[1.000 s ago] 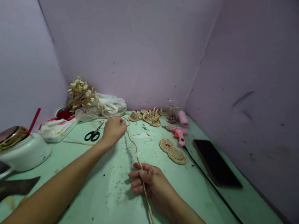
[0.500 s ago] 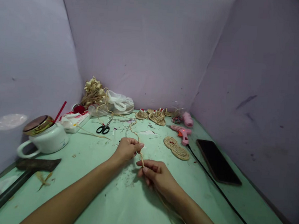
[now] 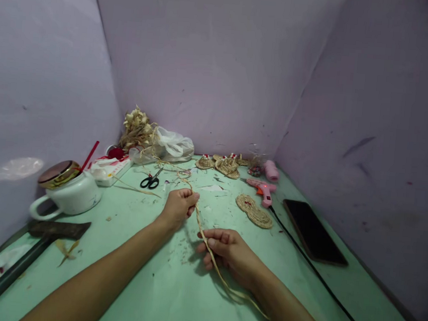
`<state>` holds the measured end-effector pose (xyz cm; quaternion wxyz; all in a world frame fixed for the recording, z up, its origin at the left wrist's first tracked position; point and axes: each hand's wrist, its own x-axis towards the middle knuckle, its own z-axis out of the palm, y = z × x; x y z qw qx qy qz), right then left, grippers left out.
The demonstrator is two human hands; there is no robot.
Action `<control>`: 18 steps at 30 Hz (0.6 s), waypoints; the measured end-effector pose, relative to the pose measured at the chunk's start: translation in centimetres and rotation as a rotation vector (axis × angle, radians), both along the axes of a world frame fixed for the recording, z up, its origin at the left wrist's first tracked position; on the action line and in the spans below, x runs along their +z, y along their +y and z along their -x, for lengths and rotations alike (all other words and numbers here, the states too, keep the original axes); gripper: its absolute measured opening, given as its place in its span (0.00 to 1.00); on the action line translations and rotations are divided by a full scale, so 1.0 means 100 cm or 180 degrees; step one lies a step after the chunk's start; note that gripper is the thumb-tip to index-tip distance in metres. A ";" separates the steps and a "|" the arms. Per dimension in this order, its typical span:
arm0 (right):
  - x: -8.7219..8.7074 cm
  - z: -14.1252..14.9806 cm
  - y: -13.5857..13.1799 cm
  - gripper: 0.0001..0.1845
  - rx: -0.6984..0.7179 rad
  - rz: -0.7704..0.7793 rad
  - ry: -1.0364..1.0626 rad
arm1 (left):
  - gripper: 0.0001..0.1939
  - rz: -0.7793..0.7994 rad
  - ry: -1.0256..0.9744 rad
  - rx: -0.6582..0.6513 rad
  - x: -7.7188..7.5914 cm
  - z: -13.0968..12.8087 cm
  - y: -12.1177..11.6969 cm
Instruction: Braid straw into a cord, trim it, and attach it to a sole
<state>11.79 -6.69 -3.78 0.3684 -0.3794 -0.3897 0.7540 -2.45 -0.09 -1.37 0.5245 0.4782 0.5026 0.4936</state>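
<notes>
Your left hand (image 3: 178, 208) and right hand (image 3: 226, 251) pinch the straw cord (image 3: 199, 222) at 2 points, apparently to hold the span between them straight.

The bent fingers of the left hand (image 3: 179, 207) hide a stretch of the thin twisted tan straw cord (image 3: 210, 253), whose far end cannot be made out mid-frame. The bottom edge cuts off the bare left forearm (image 3: 114, 269), the bare right forearm (image 3: 286, 302) and, at lower right, the thin black cable (image 3: 320, 275). The lower-left corner crops the long dark green handle (image 3: 13, 273). The tiny red detail (image 3: 248, 202) right of centre is too small to tell.
</notes>
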 end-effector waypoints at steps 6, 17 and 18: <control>0.004 0.000 -0.003 0.15 -0.0115 0.0099 -0.0077 | 0.15 -0.0071 -0.0027 -0.0076 -0.006 0.000 0.000; 0.000 0.006 -0.007 0.09 -0.0411 -0.1345 -0.0873 | 0.13 0.0081 0.0486 0.0339 -0.021 -0.015 -0.008; 0.000 0.005 -0.008 0.07 -0.0399 -0.1614 -0.1065 | 0.14 0.0109 0.0531 0.0377 -0.024 -0.016 -0.008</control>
